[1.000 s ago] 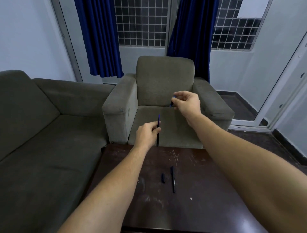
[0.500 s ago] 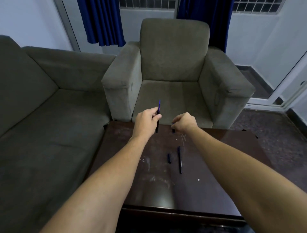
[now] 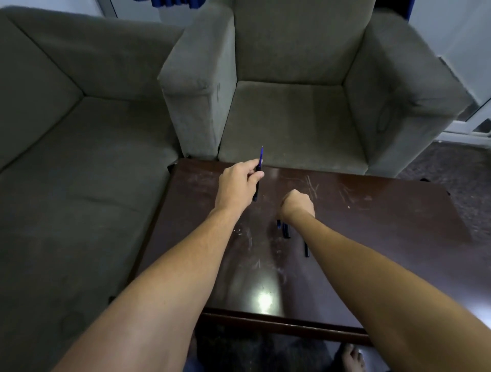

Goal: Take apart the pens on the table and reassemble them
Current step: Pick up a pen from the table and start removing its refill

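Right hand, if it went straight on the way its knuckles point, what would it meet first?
Probably the scratched dark brown wooden table, directly under the curled right hand; its height above the top is unclear.

A dark brown, scratched worktop (image 3: 372,212) stands on a dark speckled floor (image 3: 457,180) and carries a bright light reflection (image 3: 264,300) near its front edge. A grey-green armchair (image 3: 292,119) faces its far edge, and a matching sofa (image 3: 79,159) runs along its left side. Blue curtain hems (image 3: 166,2) and a white wall (image 3: 457,31) show at the top.
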